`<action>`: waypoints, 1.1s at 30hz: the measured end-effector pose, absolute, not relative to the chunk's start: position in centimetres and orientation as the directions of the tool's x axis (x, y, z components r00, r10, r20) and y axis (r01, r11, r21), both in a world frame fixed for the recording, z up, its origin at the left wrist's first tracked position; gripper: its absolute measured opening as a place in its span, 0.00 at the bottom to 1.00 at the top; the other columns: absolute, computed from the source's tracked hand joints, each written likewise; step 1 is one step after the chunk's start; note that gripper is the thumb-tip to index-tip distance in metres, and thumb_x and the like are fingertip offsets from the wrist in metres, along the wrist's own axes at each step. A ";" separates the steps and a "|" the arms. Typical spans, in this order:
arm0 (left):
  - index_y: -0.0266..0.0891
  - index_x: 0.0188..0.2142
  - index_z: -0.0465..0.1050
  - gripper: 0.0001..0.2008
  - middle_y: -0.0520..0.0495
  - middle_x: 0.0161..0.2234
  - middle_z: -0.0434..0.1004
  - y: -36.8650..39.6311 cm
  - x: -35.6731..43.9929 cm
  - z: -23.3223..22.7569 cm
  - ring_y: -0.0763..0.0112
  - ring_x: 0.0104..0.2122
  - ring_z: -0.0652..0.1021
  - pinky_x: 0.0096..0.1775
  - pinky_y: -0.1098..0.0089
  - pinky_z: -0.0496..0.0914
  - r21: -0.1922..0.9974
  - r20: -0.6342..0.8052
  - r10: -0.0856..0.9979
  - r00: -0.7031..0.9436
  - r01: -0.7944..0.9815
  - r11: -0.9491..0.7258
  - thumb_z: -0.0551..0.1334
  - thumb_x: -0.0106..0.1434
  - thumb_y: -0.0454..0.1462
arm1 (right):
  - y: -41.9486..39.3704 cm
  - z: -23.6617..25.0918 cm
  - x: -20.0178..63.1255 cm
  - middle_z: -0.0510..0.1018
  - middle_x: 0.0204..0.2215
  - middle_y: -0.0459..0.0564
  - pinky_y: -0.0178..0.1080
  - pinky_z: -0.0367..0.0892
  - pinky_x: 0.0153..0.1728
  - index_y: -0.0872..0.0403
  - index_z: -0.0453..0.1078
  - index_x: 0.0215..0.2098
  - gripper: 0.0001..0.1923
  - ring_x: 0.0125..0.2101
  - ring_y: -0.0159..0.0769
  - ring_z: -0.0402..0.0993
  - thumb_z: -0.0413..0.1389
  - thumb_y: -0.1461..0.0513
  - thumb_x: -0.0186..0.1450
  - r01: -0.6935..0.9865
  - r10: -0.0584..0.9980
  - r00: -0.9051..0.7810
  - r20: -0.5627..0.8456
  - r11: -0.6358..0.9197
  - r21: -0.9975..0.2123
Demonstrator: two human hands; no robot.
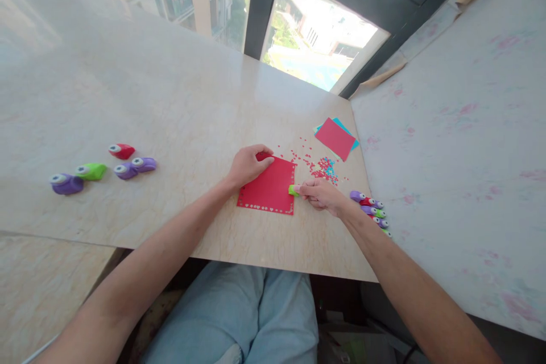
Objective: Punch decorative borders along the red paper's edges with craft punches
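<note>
A red sheet of paper [267, 186] lies on the tabletop in front of me, with small shapes punched along its left, bottom and right borders. My left hand [251, 164] grips its upper left part, thumb on top and fingers curled at the far edge. At the sheet's right edge, my right hand [321, 193] is closed around a small green craft punch [292, 190], whose body is partly hidden by the fingers. Just beyond that hand, red and blue punched-out paper bits [326, 169] lie in a loose scatter.
More coloured paper [335, 137] is stacked at the back right, red on top of blue. Several craft punches [370, 210] stand in rows by the right wall [452, 153]. Other punches [91, 171] sit at the left. A window borders the table's far side.
</note>
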State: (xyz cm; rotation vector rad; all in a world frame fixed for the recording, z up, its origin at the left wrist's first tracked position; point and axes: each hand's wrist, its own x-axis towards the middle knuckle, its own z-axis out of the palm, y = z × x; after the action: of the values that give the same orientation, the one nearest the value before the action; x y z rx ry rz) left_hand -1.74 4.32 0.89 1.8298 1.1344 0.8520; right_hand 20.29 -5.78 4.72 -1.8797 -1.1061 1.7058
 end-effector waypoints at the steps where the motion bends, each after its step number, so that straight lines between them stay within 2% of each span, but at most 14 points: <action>1: 0.41 0.38 0.78 0.09 0.46 0.38 0.82 4.3 -1.7 0.9 0.64 0.38 0.79 0.44 0.65 0.71 0.884 0.129 0.919 0.373 0.377 -0.277 0.62 0.59 0.40 | -5.8 4.8 20.2 0.51 0.09 0.33 0.29 0.36 0.12 0.53 0.61 0.20 0.22 0.10 0.21 0.42 0.64 0.48 0.55 0.297 0.749 -0.034 -0.662 -0.625 -0.722; 11: 0.39 0.38 0.78 0.09 0.46 0.38 0.82 4.4 -1.7 0.8 0.65 0.37 0.79 0.43 0.65 0.70 0.876 0.130 0.916 0.381 0.389 -0.286 0.63 0.60 0.39 | -6.3 4.4 20.1 0.52 0.10 0.34 0.30 0.36 0.12 0.54 0.62 0.20 0.24 0.11 0.20 0.42 0.65 0.45 0.53 0.274 0.746 -0.016 -0.666 -0.637 -0.721; 18: 0.38 0.39 0.78 0.09 0.46 0.37 0.82 4.6 -1.9 0.8 0.66 0.37 0.79 0.44 0.66 0.70 0.883 0.114 0.915 0.388 0.382 -0.272 0.63 0.60 0.38 | -7.1 3.6 19.9 0.52 0.11 0.34 0.31 0.34 0.13 0.52 0.58 0.19 0.25 0.11 0.21 0.43 0.64 0.46 0.55 0.256 0.822 0.048 -0.567 -0.559 -0.789; 23: 0.37 0.38 0.78 0.09 0.45 0.37 0.82 5.1 -2.7 1.0 0.66 0.37 0.78 0.44 0.66 0.71 0.905 0.092 0.909 0.407 0.346 -0.247 0.64 0.59 0.38 | -7.7 3.3 19.6 0.55 0.11 0.35 0.31 0.36 0.13 0.52 0.60 0.21 0.22 0.11 0.21 0.45 0.65 0.48 0.55 0.196 0.895 0.117 -0.430 -0.446 -0.873; 27: 0.36 0.38 0.79 0.10 0.45 0.35 0.81 5.4 -3.7 1.1 0.66 0.35 0.78 0.41 0.67 0.72 0.918 0.053 0.933 0.357 0.349 -0.186 0.64 0.58 0.39 | -8.4 2.2 19.1 0.55 0.11 0.34 0.31 0.39 0.12 0.51 0.59 0.23 0.21 0.11 0.23 0.47 0.65 0.49 0.54 0.093 0.915 0.318 -0.249 -0.291 -0.952; 30: 0.36 0.39 0.79 0.12 0.45 0.34 0.81 5.4 -4.2 1.0 0.66 0.33 0.78 0.39 0.67 0.72 0.925 0.023 0.943 0.331 0.350 -0.146 0.64 0.57 0.40 | -9.0 1.1 18.3 0.57 0.12 0.35 0.31 0.44 0.13 0.51 0.60 0.25 0.19 0.12 0.24 0.51 0.61 0.49 0.58 0.140 0.889 0.454 -0.056 -0.134 -0.981; 33: 0.36 0.39 0.79 0.12 0.44 0.35 0.81 5.4 -4.3 0.9 0.66 0.33 0.78 0.40 0.67 0.72 0.920 0.019 0.944 0.329 0.365 -0.146 0.64 0.57 0.40 | -9.4 0.2 17.6 0.62 0.18 0.37 0.32 0.53 0.17 0.52 0.64 0.35 0.17 0.16 0.27 0.57 0.60 0.49 0.61 0.229 0.835 0.540 0.105 -0.026 -0.973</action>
State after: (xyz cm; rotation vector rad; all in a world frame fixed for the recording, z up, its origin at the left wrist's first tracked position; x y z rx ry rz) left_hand -4.26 5.38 0.91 1.6934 1.1867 0.8073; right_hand 17.57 -9.39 0.20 -1.5605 -0.9378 0.6206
